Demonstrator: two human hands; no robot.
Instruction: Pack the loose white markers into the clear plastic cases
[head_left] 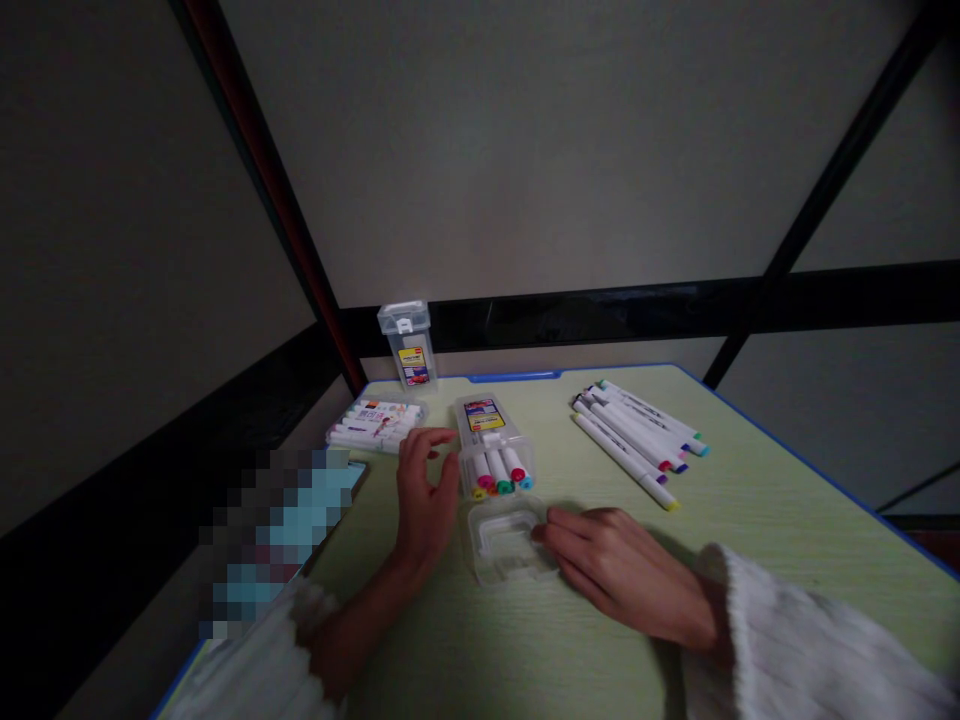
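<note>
A clear plastic marker case (466, 428) lies on the table with its open end toward me. Several markers (501, 472) sit inside, their coloured caps showing. In front of that opening is the case's clear lid (487, 575), flipped open on the table. My right hand (611, 565) has its fingers closed at the lid's right edge. Just left of the case, my left hand (426, 490) holds nothing, its thumb and fingers apart and curved toward the case's side.
To the right lies a pile of loose white markers (637, 430). A closed clear case (412, 350) stands upright at the back left, behind a flat pack of markers (375, 424). A pixelated blue object (300, 530) lies at the left edge. Panels surround the table (765, 500).
</note>
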